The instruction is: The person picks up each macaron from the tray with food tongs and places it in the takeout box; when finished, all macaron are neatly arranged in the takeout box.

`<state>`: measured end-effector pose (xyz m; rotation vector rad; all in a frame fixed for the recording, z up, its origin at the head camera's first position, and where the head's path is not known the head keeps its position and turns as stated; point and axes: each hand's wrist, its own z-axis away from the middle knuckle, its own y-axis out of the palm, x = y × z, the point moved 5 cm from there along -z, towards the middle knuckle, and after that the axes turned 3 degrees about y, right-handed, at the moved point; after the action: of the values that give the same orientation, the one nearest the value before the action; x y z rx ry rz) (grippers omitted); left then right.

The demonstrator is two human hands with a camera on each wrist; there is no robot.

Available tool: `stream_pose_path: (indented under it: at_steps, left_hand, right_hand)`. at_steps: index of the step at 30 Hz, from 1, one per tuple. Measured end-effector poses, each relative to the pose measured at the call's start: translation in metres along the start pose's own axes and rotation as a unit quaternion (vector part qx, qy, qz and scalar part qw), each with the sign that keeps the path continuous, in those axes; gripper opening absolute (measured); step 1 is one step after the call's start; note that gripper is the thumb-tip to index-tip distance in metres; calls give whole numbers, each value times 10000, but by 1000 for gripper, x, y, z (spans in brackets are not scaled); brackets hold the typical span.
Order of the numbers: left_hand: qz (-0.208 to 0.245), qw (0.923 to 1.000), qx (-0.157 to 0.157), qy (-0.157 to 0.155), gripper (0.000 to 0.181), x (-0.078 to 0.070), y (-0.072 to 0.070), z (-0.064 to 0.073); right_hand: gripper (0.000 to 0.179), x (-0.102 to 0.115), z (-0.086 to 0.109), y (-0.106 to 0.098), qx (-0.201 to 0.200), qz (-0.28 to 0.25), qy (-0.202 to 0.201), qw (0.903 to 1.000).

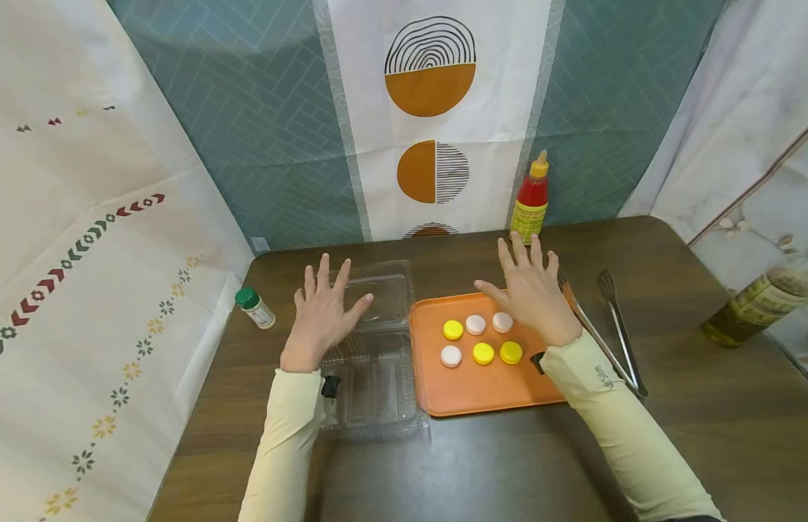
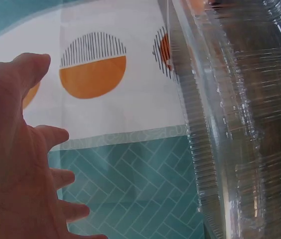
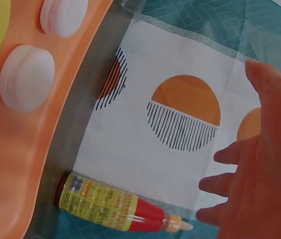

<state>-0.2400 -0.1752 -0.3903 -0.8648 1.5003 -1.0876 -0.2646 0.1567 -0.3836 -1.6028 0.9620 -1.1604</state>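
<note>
Fingers spread and holding nothing, my left hand (image 1: 321, 319) hovers above the clear plastic clamshell box (image 1: 378, 384), whose lid (image 1: 384, 290) lies folded back. My right hand (image 1: 533, 293), also spread, is over the back right part of an orange tray (image 1: 482, 395). On that tray sit yellow macarons (image 1: 484, 354) and white macarons (image 1: 451, 356) in two rows. The left wrist view has the left hand (image 2: 16, 149) apart from the ribbed box wall (image 2: 210, 124). In the right wrist view, the right hand (image 3: 260, 164) is apart from the white macarons (image 3: 27, 78).
Metal tongs (image 1: 622, 341) lie right of the tray, partly behind the right arm. A red and yellow sauce bottle (image 1: 529, 203) stands at the back edge. A green-capped jar (image 1: 255, 308) is on the left, and an oil bottle (image 1: 763, 304) is far right.
</note>
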Motion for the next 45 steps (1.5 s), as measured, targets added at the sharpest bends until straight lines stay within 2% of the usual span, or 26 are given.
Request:
stream_pose_path:
  at_steps: [5, 13, 24, 31, 38, 45]
  left_hand:
    - [70, 10000, 57, 0, 85, -1, 0, 1]
    - [248, 9995, 123, 134, 86, -2, -4, 7]
    - [747, 9971, 84, 144, 88, 14, -10, 26]
    - [1311, 9913, 122, 9, 82, 28, -14, 46]
    - [1659, 9860, -169, 63, 74, 37, -25, 73]
    - [1786, 9825, -530, -50, 67, 44, -34, 98]
  right_hand:
    - [91, -2, 1, 0, 98, 56, -51, 9999]
    - [92, -4, 10, 4, 490, 17, -55, 9988]
    - [87, -29, 26, -10, -69, -295, 63, 9995]
    - [77, -55, 39, -14, -314, -786, 282, 9960]
    - [70, -82, 51, -9, -537, -970, 559, 9923]
    - [75, -116, 57, 0, -34, -1015, 953, 9903]
